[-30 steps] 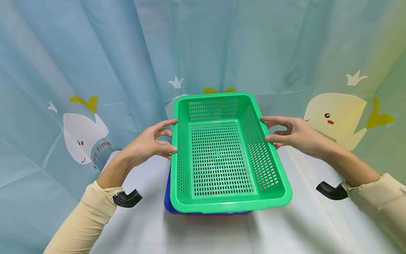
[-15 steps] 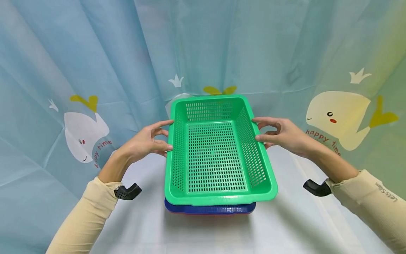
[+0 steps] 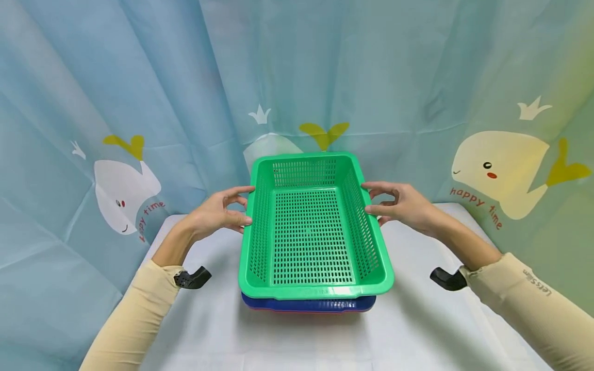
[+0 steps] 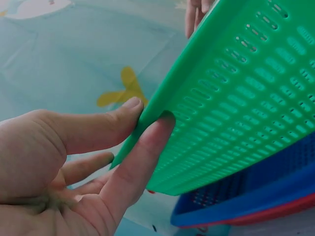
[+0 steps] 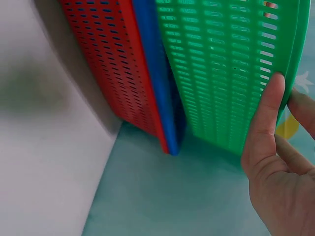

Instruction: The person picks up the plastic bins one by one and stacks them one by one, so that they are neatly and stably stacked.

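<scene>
A green perforated plastic basket (image 3: pixel 315 292) is held over the table by both hands, its inside facing up. My left hand (image 3: pixel 215 212) pinches the left rim, thumb on one side and a finger against the outer wall in the left wrist view. On the opposite rim, my right hand (image 3: pixel 406 207) grips in the same way. Below the green basket sits a blue basket (image 3: pixel 311 304), mostly hidden in the head view. It is nested in a red basket (image 5: pixel 106 64), whose slotted wall shows in the right wrist view. The left wrist view shows a gap between green and blue.
The stack stands on a white-covered table (image 3: pixel 315 340). Behind it hangs a blue-green curtain (image 3: pixel 297 67) with printed whales, close to the table's far edge. Both sleeves carry a black curved piece (image 3: pixel 192 278) at the wrist.
The green basket and both hands have moved left, and lately a little down in the head view, bringing the basket more squarely over the blue one. Both hands keep hold of the rim.
</scene>
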Available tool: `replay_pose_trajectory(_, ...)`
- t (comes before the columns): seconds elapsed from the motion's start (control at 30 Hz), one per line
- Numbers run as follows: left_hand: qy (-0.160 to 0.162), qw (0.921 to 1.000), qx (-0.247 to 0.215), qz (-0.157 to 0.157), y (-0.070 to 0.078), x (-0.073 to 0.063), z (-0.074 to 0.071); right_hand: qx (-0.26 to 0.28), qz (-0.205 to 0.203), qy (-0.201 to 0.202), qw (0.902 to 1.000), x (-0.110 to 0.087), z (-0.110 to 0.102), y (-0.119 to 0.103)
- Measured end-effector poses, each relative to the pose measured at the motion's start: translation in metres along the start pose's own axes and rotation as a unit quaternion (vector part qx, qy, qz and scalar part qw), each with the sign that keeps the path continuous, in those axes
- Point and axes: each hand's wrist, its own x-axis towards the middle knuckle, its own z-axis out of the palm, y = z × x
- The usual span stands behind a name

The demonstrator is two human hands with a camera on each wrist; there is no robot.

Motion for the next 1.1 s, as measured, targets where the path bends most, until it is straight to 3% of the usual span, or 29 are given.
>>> replay_pose_trajectory(0.57,-0.034,0.9990,-0.025,-0.010,-0.045,0.016,-0.003,0.041,0.019,-0.010,0.9989,0.006,0.017,0.038)
replay_pose_trajectory(1.1,-0.050,0.9983,-0.026,-0.015,-0.068,0.027,-0.003,0.050,0.030,-0.019,0.9981,0.010,0.027,0.058)
